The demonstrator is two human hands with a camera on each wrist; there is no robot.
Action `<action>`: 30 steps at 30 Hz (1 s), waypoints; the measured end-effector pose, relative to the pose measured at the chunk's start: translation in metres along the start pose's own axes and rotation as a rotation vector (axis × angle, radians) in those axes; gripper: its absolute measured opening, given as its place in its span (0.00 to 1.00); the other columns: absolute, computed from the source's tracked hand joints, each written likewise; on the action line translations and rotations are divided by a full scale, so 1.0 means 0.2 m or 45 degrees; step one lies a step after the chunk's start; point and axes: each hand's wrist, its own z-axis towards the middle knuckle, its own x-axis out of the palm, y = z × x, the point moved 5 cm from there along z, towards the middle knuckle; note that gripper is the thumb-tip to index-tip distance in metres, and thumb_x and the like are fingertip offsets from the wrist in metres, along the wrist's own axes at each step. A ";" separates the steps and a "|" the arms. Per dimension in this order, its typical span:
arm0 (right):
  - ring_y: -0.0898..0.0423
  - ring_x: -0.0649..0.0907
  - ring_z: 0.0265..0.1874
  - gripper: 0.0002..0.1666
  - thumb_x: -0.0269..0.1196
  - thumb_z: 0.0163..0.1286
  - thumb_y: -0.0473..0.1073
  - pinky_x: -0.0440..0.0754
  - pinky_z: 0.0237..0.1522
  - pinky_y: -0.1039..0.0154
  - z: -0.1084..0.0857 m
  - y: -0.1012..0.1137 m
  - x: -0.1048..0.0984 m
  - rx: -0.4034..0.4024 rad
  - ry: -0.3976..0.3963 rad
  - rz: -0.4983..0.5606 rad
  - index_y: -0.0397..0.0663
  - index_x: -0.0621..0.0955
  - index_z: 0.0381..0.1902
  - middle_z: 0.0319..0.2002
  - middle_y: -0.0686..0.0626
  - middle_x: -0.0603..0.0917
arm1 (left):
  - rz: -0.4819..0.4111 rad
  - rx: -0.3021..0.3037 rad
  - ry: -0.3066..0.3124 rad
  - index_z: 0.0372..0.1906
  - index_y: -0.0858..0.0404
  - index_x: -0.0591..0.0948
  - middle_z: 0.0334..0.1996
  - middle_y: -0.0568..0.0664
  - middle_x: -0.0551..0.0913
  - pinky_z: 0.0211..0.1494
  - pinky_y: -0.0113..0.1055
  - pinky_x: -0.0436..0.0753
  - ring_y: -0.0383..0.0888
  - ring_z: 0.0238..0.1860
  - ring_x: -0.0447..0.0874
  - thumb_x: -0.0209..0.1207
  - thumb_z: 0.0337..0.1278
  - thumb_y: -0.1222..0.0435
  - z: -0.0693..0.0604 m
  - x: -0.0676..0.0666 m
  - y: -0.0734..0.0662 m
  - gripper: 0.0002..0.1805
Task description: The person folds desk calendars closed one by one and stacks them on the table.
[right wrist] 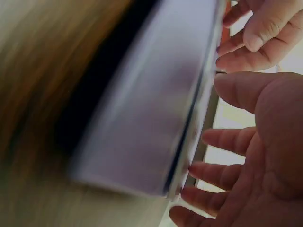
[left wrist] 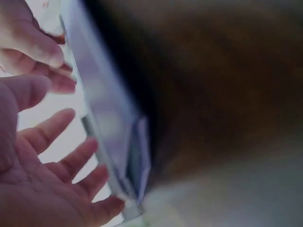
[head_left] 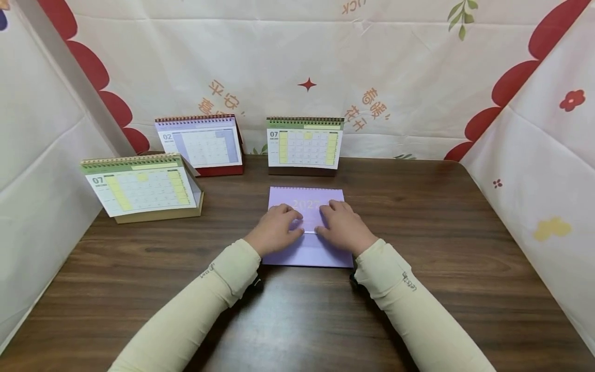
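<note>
Resting on the purple calendar (head_left: 310,219) from either side, the left hand (head_left: 274,230) and the right hand (head_left: 347,227) have their fingers loosely spread and gently bent, tips touching the cover, with neither hand closed around anything. The calendar lies low on the desk (head_left: 297,325), squarely before the person and just in front of the green-topped calendar (head_left: 304,147) that stands against the cloth (head_left: 325,57). It should prove light, its card base probably stiff along the panels and bending readily at the folds, while the pages inside are likely floppy and easy to crease. The smooth cover might slide a little under flat fingertips, so the firmest hold would be the two short side edges of the card; the row of binding loops (head_left: 307,188) along the far edge looks the part most easily bent. The cover is an even lilac with a pale gold year, and a plain lilac panel extends toward the person. In the left wrist view, its end shows layered panels with a narrow gap between them. The desk has dark, streaky wood grain with a soft sheen; the cloth is thin and creased, printed with red scallops; the sleeves (head_left: 178,315) are cream fabric, wrinkled near the wrists.
</note>
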 end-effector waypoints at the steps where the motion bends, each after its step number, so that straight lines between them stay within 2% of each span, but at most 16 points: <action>1: 0.29 0.63 0.68 0.36 0.62 0.71 0.52 0.64 0.64 0.36 0.00 0.00 0.01 0.010 0.025 -0.020 0.34 0.71 0.68 0.68 0.28 0.66 | 0.025 0.019 0.025 0.57 0.62 0.80 0.59 0.62 0.75 0.65 0.54 0.68 0.61 0.63 0.69 0.59 0.66 0.57 0.00 0.01 0.00 0.20; 3: 0.28 0.57 0.71 0.40 0.60 0.72 0.56 0.60 0.66 0.34 0.01 0.00 0.03 0.017 0.077 -0.041 0.35 0.67 0.71 0.71 0.27 0.60 | 0.063 0.025 0.096 0.61 0.61 0.78 0.63 0.64 0.71 0.67 0.59 0.63 0.65 0.68 0.63 0.59 0.65 0.56 0.00 0.03 0.00 0.23; 6: 0.30 0.49 0.73 0.47 0.57 0.72 0.62 0.53 0.68 0.33 0.03 0.02 0.04 0.020 0.156 -0.054 0.37 0.59 0.76 0.75 0.29 0.52 | 0.125 -0.006 0.186 0.65 0.60 0.75 0.69 0.67 0.64 0.68 0.65 0.59 0.70 0.71 0.53 0.59 0.66 0.53 0.00 0.04 0.00 0.27; 8: 0.32 0.45 0.74 0.50 0.54 0.72 0.65 0.48 0.69 0.32 0.03 0.03 0.05 0.033 0.200 -0.060 0.39 0.54 0.78 0.76 0.30 0.47 | 0.181 -0.015 0.219 0.66 0.60 0.74 0.68 0.67 0.64 0.68 0.63 0.61 0.70 0.71 0.55 0.58 0.67 0.52 0.01 0.04 0.00 0.28; 12: 0.34 0.38 0.75 0.55 0.50 0.72 0.70 0.40 0.69 0.31 0.04 0.02 0.07 0.063 0.288 -0.061 0.41 0.46 0.79 0.77 0.33 0.39 | 0.288 0.004 0.236 0.65 0.59 0.75 0.64 0.66 0.69 0.63 0.57 0.70 0.66 0.65 0.64 0.59 0.66 0.50 0.04 0.02 0.00 0.28; 17: 0.35 0.36 0.75 0.55 0.47 0.72 0.72 0.39 0.70 0.33 0.06 -0.01 0.12 0.060 0.361 -0.064 0.42 0.45 0.79 0.77 0.33 0.36 | 0.349 0.006 0.262 0.64 0.57 0.75 0.59 0.62 0.72 0.58 0.53 0.75 0.62 0.60 0.68 0.61 0.63 0.46 0.06 0.00 0.00 0.30; 22: 0.35 0.36 0.75 0.54 0.45 0.72 0.73 0.39 0.70 0.35 0.07 -0.01 0.13 0.049 0.379 -0.107 0.43 0.44 0.80 0.77 0.33 0.35 | 0.391 0.014 0.312 0.63 0.60 0.75 0.55 0.62 0.72 0.55 0.52 0.76 0.62 0.56 0.69 0.63 0.61 0.46 0.08 -0.02 -0.02 0.32; 27: 0.35 0.35 0.75 0.54 0.44 0.73 0.72 0.39 0.71 0.36 0.07 -0.01 0.14 0.037 0.398 -0.108 0.42 0.43 0.79 0.77 0.33 0.34 | 0.436 -0.007 0.381 0.65 0.61 0.72 0.59 0.63 0.70 0.54 0.52 0.78 0.62 0.57 0.69 0.65 0.58 0.49 0.09 -0.02 -0.04 0.34; 30: 0.35 0.35 0.75 0.54 0.44 0.73 0.71 0.39 0.71 0.36 0.06 -0.01 0.14 0.039 0.411 -0.107 0.42 0.43 0.79 0.77 0.33 0.33 | 0.455 -0.020 0.395 0.66 0.60 0.71 0.61 0.64 0.69 0.54 0.51 0.78 0.62 0.58 0.69 0.66 0.57 0.49 0.09 -0.01 -0.04 0.35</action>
